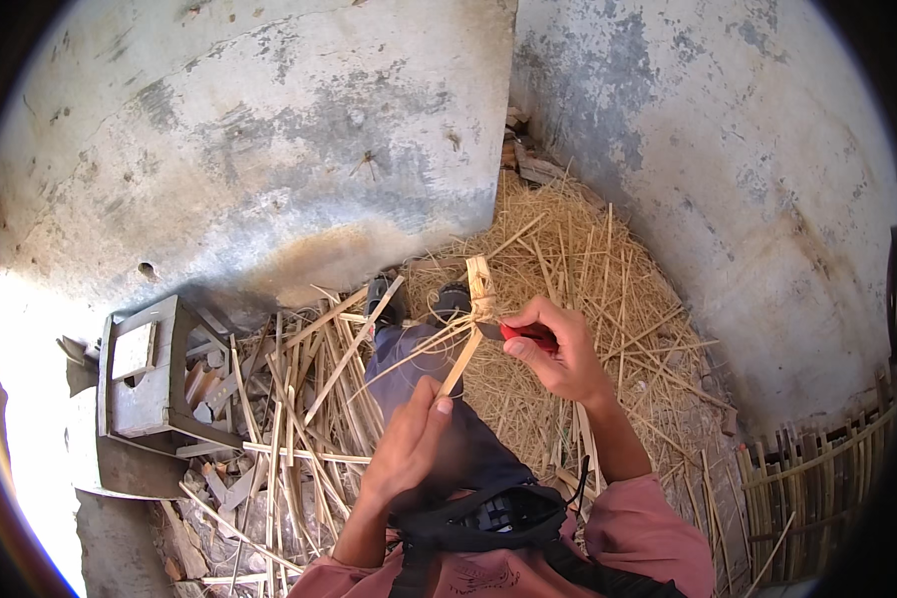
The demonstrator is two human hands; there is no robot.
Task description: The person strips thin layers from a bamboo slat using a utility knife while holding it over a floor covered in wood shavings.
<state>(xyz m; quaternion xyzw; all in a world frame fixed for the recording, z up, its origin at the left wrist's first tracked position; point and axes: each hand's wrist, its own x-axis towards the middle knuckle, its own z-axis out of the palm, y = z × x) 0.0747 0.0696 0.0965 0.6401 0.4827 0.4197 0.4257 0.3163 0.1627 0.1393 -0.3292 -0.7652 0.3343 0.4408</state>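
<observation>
My left hand is closed round the near end of a pale strip of split bamboo, which slants up and away from me. In my right hand is a knife with a red handle. Its dark blade lies against the strip near the far end. Beyond the blade stands a short, thick piece of pale wood, with thin curled shavings gathered at its base. Several slender slivers fan out to the left from there, over my dark trousers.
A heap of straw-like shavings covers the ground ahead and right. Long bamboo sticks lie at the left, beside a grey wooden box. Worn plastered walls rise ahead and right. A slatted bamboo fence curves at the lower right.
</observation>
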